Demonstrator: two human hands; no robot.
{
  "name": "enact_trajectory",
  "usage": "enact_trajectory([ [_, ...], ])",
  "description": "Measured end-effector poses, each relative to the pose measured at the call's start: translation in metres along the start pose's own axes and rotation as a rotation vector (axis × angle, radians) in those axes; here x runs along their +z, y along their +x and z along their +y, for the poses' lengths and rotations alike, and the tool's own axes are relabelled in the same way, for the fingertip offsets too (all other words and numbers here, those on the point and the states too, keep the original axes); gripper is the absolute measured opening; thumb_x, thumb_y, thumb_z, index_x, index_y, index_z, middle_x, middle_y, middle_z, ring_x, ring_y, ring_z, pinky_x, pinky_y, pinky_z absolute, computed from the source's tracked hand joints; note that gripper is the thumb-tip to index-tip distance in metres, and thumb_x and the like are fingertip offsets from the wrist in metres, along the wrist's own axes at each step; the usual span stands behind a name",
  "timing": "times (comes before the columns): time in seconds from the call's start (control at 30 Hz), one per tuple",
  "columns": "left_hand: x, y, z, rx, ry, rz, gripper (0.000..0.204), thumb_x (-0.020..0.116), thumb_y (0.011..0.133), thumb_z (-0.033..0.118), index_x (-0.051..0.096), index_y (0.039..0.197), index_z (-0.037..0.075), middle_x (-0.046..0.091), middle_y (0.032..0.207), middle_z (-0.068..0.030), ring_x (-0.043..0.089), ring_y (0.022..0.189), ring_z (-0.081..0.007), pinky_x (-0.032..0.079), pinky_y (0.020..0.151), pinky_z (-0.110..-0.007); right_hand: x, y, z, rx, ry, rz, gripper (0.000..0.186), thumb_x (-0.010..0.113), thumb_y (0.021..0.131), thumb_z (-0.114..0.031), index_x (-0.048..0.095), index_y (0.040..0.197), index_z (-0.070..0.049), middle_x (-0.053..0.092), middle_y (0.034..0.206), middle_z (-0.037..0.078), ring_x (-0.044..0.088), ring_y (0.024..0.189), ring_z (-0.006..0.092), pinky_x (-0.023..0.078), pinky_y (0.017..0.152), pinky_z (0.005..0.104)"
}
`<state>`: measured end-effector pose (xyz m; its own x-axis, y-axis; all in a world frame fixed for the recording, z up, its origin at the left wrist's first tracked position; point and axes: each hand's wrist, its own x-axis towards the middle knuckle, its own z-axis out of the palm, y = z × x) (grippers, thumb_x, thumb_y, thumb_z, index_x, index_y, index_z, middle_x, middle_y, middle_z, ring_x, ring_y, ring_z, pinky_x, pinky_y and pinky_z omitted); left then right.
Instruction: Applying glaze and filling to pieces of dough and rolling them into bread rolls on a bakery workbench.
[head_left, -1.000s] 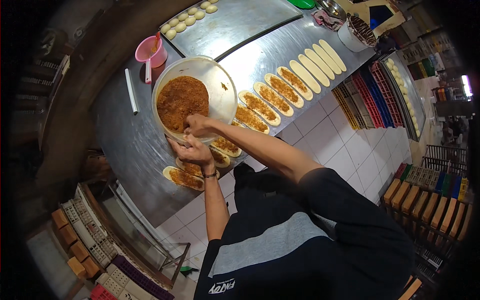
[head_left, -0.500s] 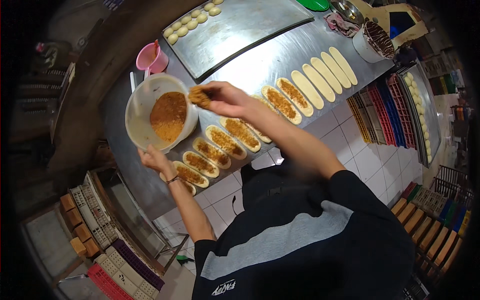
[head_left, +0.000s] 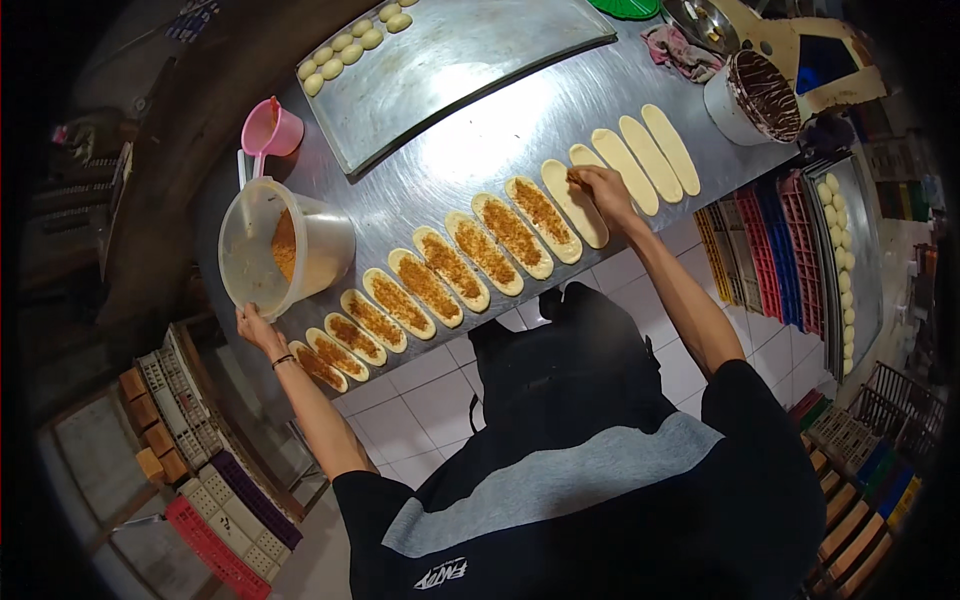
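Right hand [head_left: 605, 195]: is hovering over the bare dough strips [head_left: 575, 205], whereas 0.5 s ago it was holding its load beside the tub [head_left: 330, 235].
Right fingers: are pressing together at the tips, pinching a small brown clump of crumbs [head_left: 573, 178]; the bunched tips are probably keeping the loose crumbs from scattering.
Left hand [head_left: 258, 330]: is gripping the tub's near rim; I cannot tell how the fingers are set beneath it. The hold is probably steadying the tilted tub.
Tub: is leaning with its mouth toward the person's left, brown filling [head_left: 284, 245] showing inside; the slant is likely keeping the filling within easy reach.
Topped strips [head_left: 543, 220]: are lying side by side along the near edge of the metal table [head_left: 400, 205], probably for a short reach.
Bare strips: 5 are continuing that row to the right.
Pink jug [head_left: 272, 130]: is standing just behind the tub.
Tray [head_left: 420, 100]: is holding pale dough balls [head_left: 343, 42] at its left end, beyond the row.
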<state>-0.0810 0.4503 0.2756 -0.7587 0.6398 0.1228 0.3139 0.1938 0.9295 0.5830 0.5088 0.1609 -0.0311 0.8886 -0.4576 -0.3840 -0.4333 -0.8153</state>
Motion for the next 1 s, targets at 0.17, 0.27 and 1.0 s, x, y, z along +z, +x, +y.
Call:
enact_trajectory([
  [0.17, -0.002, 0.003, -0.010, -0.015, -0.072, -0.005, 0.022, 0.054, 0.089, 0.009, 0.066, 0.101, -0.004, 0.066, 0.096, -0.0061, 0.061, 0.084, -0.0169, 0.050, 0.075, -0.034, 0.000, 0.020, 0.016, -0.855, -1.231, -0.106, 0.035, 0.055, 0.094, -0.005, 0.063, 0.127, 0.006, 0.063, 0.129, 0.021, 0.065, 0.110, 0.0348, 0.052, 0.099, 0.0435],
  [0.27, 0.009, -0.005, -0.015, -0.029, -0.075, -0.002, 0.026, 0.054, 0.090, 0.010, 0.067, 0.107, -0.004, 0.067, 0.102, -0.0085, 0.063, 0.089, -0.0182, 0.051, 0.077, -0.035, -0.014, -0.008, 0.025, -0.764, -1.366, -0.201, 0.047, 0.056, 0.097, -0.007, 0.051, 0.142, 0.002, 0.049, 0.149, 0.022, 0.048, 0.137, 0.0380, 0.039, 0.116, 0.0451],
  [1.0, 0.017, -0.019, 0.006, 0.010, -0.241, 0.058, 0.030, 0.052, 0.084, 0.006, 0.064, 0.107, -0.010, 0.067, 0.103, -0.0144, 0.062, 0.086, -0.0226, 0.053, 0.078, -0.036, 0.045, -0.130, 0.100, -0.453, -1.681, -0.006, 0.056, 0.050, 0.103, -0.019, 0.036, 0.154, 0.000, 0.037, 0.160, 0.019, 0.033, 0.149, 0.0353, 0.022, 0.124, 0.0482],
])
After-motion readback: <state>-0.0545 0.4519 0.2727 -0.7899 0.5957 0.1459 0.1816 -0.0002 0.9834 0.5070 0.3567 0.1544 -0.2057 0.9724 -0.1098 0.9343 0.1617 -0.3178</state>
